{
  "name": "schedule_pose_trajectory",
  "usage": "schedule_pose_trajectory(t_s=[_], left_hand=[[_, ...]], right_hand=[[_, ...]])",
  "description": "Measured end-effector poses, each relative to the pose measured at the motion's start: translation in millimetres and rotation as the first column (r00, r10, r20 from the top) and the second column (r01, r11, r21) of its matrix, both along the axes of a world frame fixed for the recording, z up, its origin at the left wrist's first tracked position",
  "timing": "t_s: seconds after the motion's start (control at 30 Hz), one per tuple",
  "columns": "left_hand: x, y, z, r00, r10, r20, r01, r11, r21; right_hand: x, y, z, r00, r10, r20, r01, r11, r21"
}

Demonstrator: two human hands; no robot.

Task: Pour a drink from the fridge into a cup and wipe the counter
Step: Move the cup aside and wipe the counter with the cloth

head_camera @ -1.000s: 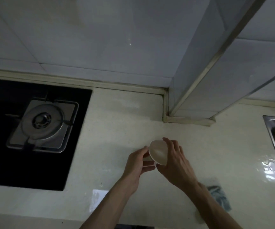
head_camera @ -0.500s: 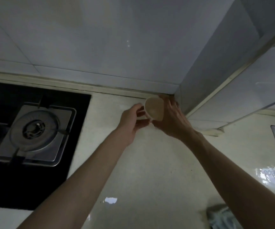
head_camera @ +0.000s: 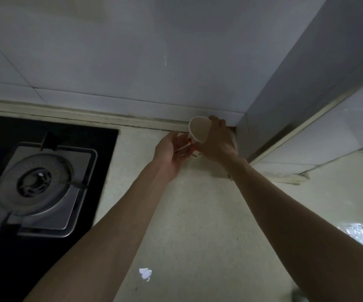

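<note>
One cup (head_camera: 198,130) sits tilted in the right hand (head_camera: 217,142), fingers curled round it; just left of it, the left hand (head_camera: 170,150) lies loosely spread.

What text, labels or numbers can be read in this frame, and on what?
None legible in this view.
Paper cup: red marks near its base, too blurred to read as words or a logo.
Gas burner: no label or number visible.
Counter and wall tiles: no writing or signs.
</note>
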State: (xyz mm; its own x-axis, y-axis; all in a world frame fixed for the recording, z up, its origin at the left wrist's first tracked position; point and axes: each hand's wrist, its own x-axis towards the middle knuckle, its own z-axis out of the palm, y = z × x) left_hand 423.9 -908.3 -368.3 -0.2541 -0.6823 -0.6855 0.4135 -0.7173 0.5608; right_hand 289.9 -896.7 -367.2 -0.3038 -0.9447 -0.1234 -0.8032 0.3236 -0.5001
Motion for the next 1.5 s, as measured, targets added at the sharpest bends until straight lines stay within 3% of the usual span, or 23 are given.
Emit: schedule_pose_trajectory(t_s=[0.3,0.4,0.5,0.67,0.73,0.83,0.87,0.93,1.3,1.5], left_hand=[[26,1,25,0.999,-0.043,-0.028,0.04,0.993,-0.107],[45,15,45,0.991,-0.08,0.109,0.102,0.97,-0.219],[60,43,64,0.92,-0.144,0.364,0.274,0.902,-0.334],[61,101,65,0.623,-0.318,0.714,0.697,0.641,-0.322],[57,127,54,0.4,-0.357,0.844,0.871,0.434,-0.229],[50,166,42,-0.011,-0.319,0.948,1.0,0.0,0.012],[47,180,39,-0.111,-0.303,0.947,0.99,-0.117,0.079],[38,205,37,-0.211,-0.295,0.932,0.962,-0.234,0.143],[-9,334,27,-0.21,-0.229,0.95,0.94,-0.315,0.131],[-21,412,25,-0.245,-0.157,0.957,0.946,-0.256,0.201]], right_hand=[[-10,20,41,1.0,0.0,0.027,-0.003,0.996,0.094],[-16,51,67,1.0,0.006,-0.022,-0.006,0.999,0.037],[-22,104,87,0.998,-0.019,-0.061,0.019,1.0,-0.006],[-45,217,73,0.99,0.015,-0.138,-0.007,0.998,0.063],[-54,264,58,0.985,0.005,-0.172,0.023,0.987,0.159],[-61,329,36,0.986,-0.012,-0.167,0.063,0.951,0.304],[-61,348,31,0.988,-0.026,-0.154,0.077,0.94,0.333],[-62,379,24,0.988,-0.055,-0.147,0.106,0.926,0.362],[-61,489,10,0.993,-0.105,-0.054,0.118,0.924,0.363],[-66,556,19,0.999,-0.036,-0.024,0.042,0.935,0.351]])
